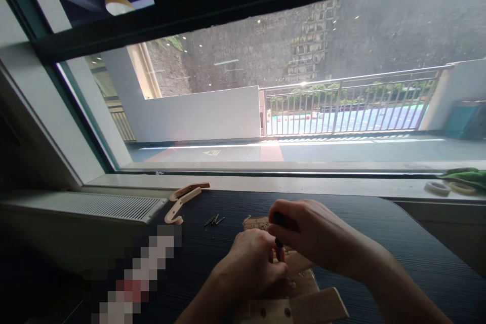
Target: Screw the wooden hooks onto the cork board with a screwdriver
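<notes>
In the head view, the right hand (304,228) wraps its fingers round a dark tool (280,219), held upright above a wooden board (306,282); the left hand (252,255) lies low over the board, its thumb and forefinger drawn close together at the tool's lower end; whether they pinch the shaft, a screw or only the wood, I cannot tell, as the tip is hidden.

The board lies on the dark table (349,212), under both hands; a pale block (319,306) and a piece with two dark holes (275,311) are at its near end; a small pile of screws (214,220), or perhaps nails, lies to the left, with two curved strips (184,203) farther off, near the sill (243,183).

The main risk, I judge, is a slip; if the tool leans or is pressed off its line, the tip could skid into the left fingertips, which are right beside it; no clamp shows, so the board could turn under a twist if the left hand's hold is slack; too much force might split the wood; the screws lie loose, so a sweep of the left forearm could scatter them; glare from the window (212,116) may make the shaded tip hard to see.
</notes>
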Demonstrator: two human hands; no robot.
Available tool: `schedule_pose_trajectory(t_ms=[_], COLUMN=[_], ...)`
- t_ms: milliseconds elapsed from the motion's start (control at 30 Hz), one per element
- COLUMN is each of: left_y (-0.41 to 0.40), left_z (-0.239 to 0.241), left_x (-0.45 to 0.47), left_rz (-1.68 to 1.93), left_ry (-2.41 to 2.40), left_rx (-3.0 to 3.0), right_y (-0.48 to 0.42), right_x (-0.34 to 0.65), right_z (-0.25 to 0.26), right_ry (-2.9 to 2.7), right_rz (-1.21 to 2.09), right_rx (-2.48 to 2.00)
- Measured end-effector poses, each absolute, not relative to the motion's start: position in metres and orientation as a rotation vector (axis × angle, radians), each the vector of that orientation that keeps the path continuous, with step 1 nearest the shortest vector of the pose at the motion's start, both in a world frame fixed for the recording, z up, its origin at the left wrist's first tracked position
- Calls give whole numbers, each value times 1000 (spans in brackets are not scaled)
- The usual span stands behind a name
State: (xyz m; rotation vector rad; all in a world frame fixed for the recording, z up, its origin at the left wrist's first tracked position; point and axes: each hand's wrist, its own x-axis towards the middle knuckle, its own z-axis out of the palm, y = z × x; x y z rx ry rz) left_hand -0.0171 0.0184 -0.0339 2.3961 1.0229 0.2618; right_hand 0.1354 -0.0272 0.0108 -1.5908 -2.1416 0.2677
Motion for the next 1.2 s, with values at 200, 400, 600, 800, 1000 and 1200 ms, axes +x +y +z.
schedule_pose_trajectory(t_ms=[200, 400, 600, 800, 1000, 1200], left_y=[18, 19, 17, 17, 18, 19], left_z=[-31, -30, -27, -31, -30, -31], left_x=[-16, -16, -16, -17, -16, -18], left_rz=[217, 159, 170, 231, 200, 201], left_ry=[1043, 1067, 1038, 1020, 1030, 1023], left_rx=[2396, 2433, 2429, 2413, 2412, 2432], right_y=[-25, -30, -28, -24, -29, -29], right_x=[137, 138, 137, 138, 137, 139], right_z=[7, 11, 12, 8, 11, 13], right_ry=[-2114, -2149, -2138, -2097, -2115, -2166], right_rz=[150, 234, 224, 128, 198, 228], right_rx=[-1646, -1584, -1614, -1680, -1608, -1584])
